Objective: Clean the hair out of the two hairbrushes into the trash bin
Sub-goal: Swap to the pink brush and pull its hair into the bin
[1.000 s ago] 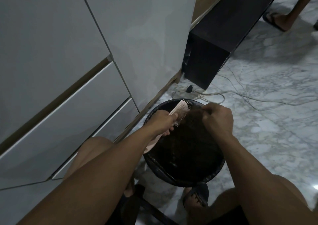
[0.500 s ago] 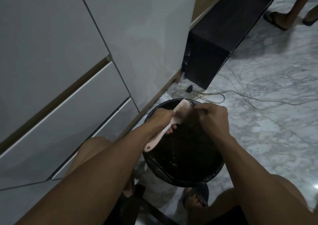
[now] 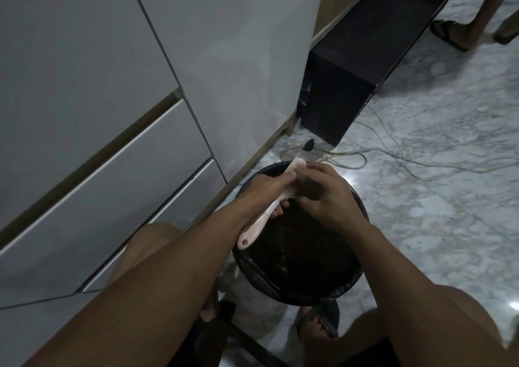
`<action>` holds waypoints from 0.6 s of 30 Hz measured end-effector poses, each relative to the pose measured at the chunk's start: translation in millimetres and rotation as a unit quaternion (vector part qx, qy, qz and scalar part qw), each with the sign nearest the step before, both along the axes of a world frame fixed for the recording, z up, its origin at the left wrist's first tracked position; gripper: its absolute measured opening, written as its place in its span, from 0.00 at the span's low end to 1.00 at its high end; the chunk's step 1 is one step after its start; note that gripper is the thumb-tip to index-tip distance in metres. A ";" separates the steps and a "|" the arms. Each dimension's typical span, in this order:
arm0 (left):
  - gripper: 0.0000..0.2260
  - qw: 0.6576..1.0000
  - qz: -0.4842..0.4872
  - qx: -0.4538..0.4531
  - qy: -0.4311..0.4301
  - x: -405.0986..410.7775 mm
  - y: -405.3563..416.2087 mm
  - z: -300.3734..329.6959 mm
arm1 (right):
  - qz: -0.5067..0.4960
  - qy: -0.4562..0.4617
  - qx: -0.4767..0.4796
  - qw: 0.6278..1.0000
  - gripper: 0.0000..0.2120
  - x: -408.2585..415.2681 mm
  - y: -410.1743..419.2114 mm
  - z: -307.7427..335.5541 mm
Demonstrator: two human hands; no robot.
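Left hand (image 3: 266, 189): clenched around the middle of the pink hairbrush (image 3: 264, 212), at frame centre
Hairbrush: tilted over the black trash bin (image 3: 348, 285), bristles facing right
Right hand (image 3: 323, 195): fingers pinched at the bristles; whether it grips hair, cannot tell
Bin: on the marble floor (image 3: 435, 198), lower centre

The left hand (image 3: 266, 189) grips a pink hairbrush (image 3: 261, 220) by its neck above a black trash bin (image 3: 348, 282) on the marble floor (image 3: 438, 212). The right hand (image 3: 325, 195) rests against the bristles, fingers curled. White cabinet drawers (image 3: 112, 175) stand just left of the bin.
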State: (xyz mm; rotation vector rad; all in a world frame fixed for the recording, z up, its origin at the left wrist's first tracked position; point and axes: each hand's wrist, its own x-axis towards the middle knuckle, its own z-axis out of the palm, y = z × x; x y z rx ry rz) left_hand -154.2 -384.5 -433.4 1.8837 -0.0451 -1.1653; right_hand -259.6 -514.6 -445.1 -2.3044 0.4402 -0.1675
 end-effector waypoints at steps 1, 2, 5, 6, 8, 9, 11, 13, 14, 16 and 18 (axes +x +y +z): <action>0.23 1.000 -0.002 0.003 -0.010 -0.5 0.7 -0.9 | -0.001 -0.014 -0.022 1.000 0.23 0.5 1.3 -1.8; 0.23 1.000 -0.001 0.005 -0.020 -0.9 1.6 -1.6 | -0.009 -0.034 -0.036 0.999 0.20 1.3 2.6 -1.9; 0.18 0.999 0.015 0.015 -0.042 -0.1 1.9 -4.6 | -0.021 -0.083 -0.044 0.995 0.11 2.3 4.1 2.8; 0.17 0.998 0.020 0.020 -0.047 0.4 1.6 -5.1 | -0.027 -0.080 -0.051 0.995 0.11 2.0 2.7 4.2; 0.15 0.998 0.028 0.027 -0.055 1.5 1.8 -5.6 | -0.075 -0.041 -0.052 0.995 0.11 1.5 -2.4 7.1; 0.15 0.997 0.035 0.028 -0.057 2.6 2.4 -5.8 | -0.109 -0.017 -0.048 0.993 0.11 1.2 -6.7 7.7; 0.16 0.997 0.051 0.028 -0.054 5.5 4.0 -5.2 | -0.166 0.012 -0.026 0.986 0.11 -0.7 -16.3 7.5; 0.17 0.997 0.054 0.021 -0.048 7.5 5.3 -4.8 | -0.192 0.016 0.000 0.981 0.11 -2.3 -23.3 6.0; 0.16 0.997 0.050 0.020 -0.047 7.4 5.6 -4.9 | -0.197 0.015 0.009 0.980 0.11 -2.7 -24.7 5.3; 0.15 0.998 0.044 0.018 -0.044 6.1 5.0 -5.3 | -0.196 0.015 0.015 0.980 0.11 -2.5 -23.5 3.8; 0.14 0.998 0.041 0.012 -0.036 4.1 3.3 -5.5 | -0.167 0.004 0.020 0.986 0.14 -1.9 -17.3 4.1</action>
